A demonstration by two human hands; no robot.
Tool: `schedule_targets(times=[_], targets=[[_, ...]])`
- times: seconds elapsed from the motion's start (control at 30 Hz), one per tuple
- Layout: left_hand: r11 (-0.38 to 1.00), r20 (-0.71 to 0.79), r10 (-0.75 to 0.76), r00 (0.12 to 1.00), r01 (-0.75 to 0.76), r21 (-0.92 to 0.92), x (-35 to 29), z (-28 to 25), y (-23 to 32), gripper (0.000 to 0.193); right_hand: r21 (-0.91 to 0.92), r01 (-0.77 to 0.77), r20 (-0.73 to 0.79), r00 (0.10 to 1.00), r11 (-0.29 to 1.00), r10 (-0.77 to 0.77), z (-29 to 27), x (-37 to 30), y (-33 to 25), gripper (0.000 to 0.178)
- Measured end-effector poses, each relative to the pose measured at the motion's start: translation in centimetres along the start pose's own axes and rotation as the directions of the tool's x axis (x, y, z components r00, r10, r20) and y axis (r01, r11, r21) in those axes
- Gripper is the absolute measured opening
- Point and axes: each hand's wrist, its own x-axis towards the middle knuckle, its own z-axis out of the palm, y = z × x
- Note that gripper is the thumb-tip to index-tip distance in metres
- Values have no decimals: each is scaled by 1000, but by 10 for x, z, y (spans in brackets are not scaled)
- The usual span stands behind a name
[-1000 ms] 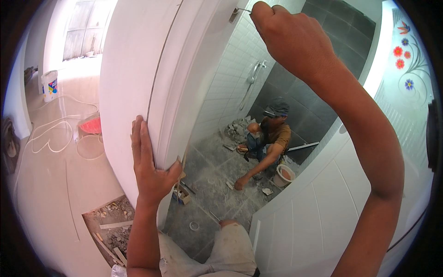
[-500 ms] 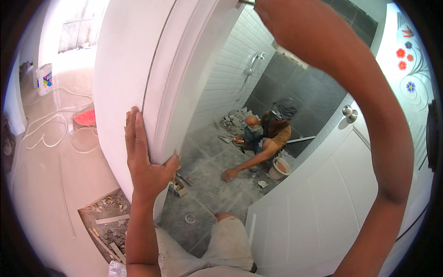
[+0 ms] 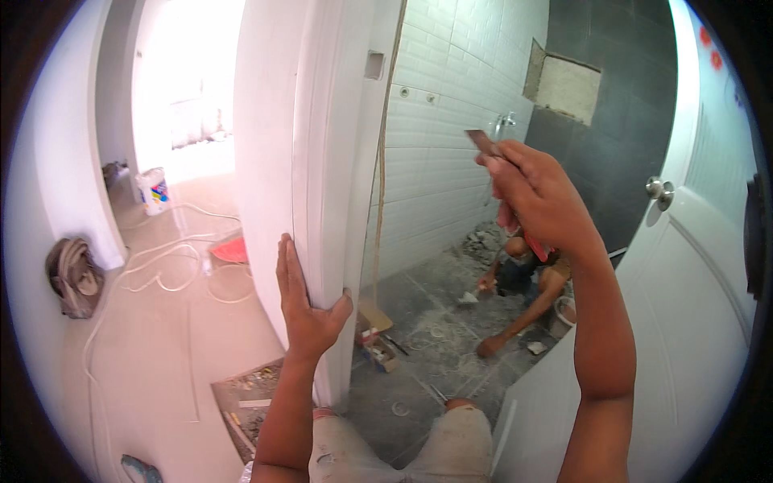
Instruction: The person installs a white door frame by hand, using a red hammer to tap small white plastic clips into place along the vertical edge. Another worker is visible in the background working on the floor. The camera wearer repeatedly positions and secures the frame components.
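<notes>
My left hand (image 3: pixel 312 322) rests against the white door frame (image 3: pixel 322 217), fingers stretched up along its face and thumb spread over its inner edge. Raised in front of the doorway, my right hand (image 3: pixel 538 193) is closed round a flat-bladed hand tool (image 3: pixel 481 142). Its short metal blade points up and left, and red handle parts show below the fingers. The frame has a small rectangular recess (image 3: pixel 374 64) near the top, left of and above the blade. A white door (image 3: pixel 612 338) with a round metal knob (image 3: pixel 659 191) stands ajar on the right.
Inside the tiled room a co-worker (image 3: pixel 523 274) crouches near rubble (image 3: pixel 481 241) and a bucket (image 3: pixel 564 315). A small box (image 3: pixel 382 354) sits by the frame's foot. Outside lie a looped cable (image 3: pixel 181 262), a white tub (image 3: pixel 153 191) and a bag (image 3: pixel 76 276). Debris fills a floor cutout (image 3: pixel 250 400).
My right hand has come down from the top edge, bringing the flat-bladed tool into sight. The view has tilted upward. My left hand stays on the frame.
</notes>
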Motion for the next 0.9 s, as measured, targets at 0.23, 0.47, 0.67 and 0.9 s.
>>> schedule_targets(times=[0.23,0.47,0.67,0.9], targets=[[999,4,-48,999,48,-6,-3,1,-1,105,-276,345,1,934,897,-359,15,70,-38,35],[1000,6,-31,1000,31,5,-3,-1,-2,105,-559,256,19,955,789,-297,26,89,-75,18],[999,-5,-42,999,43,30,-2,0,1,104,-728,245,148,968,640,-201,35,90,-103,35],[1000,-22,-19,1000,19,22,0,1,2,100,-794,13,235,929,608,287,25,87,-153,30]])
